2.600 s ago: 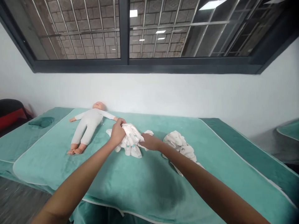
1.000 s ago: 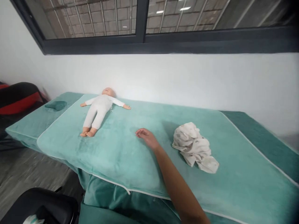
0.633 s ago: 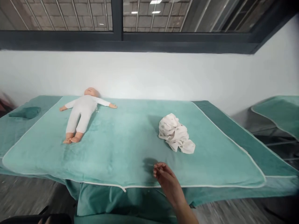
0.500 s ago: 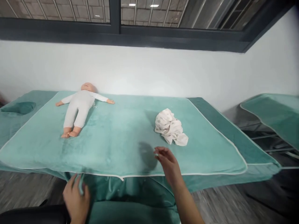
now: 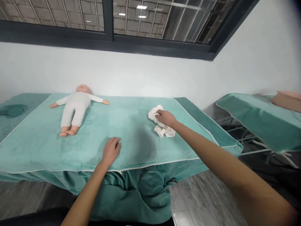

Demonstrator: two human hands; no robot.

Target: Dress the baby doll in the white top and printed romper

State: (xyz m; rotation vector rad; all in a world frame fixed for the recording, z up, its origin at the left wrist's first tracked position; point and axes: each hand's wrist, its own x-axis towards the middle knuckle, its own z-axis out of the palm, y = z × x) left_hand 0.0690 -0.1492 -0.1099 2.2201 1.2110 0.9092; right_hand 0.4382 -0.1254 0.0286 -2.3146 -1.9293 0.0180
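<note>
A crumpled off-white cloth (image 5: 161, 129) lies toward the right of the green padded bed (image 5: 131, 125). My right hand (image 5: 166, 118) reaches onto its upper part, fingers curled and gripping the fabric; the fingertips are partly hidden. My left hand (image 5: 111, 151) is over the near middle of the bed, with nothing in it, its fingers loosely bent and the thumb apart. On the left side a baby doll (image 5: 77, 102) in a white bodysuit lies on its back, arms spread, its bare feet toward me.
A white wall and a dark-framed window (image 5: 128, 44) rise behind the bed. To the right stands another green-covered bed (image 5: 254, 116) with a pinkish-brown object (image 5: 288, 100) on it. Green fabric (image 5: 131, 197) hangs at the near edge, above a grey floor (image 5: 202, 201).
My right hand has moved forward onto the cloth and taken hold of it. My left hand has come up from the near edge to over the bed. The view has turned right.
</note>
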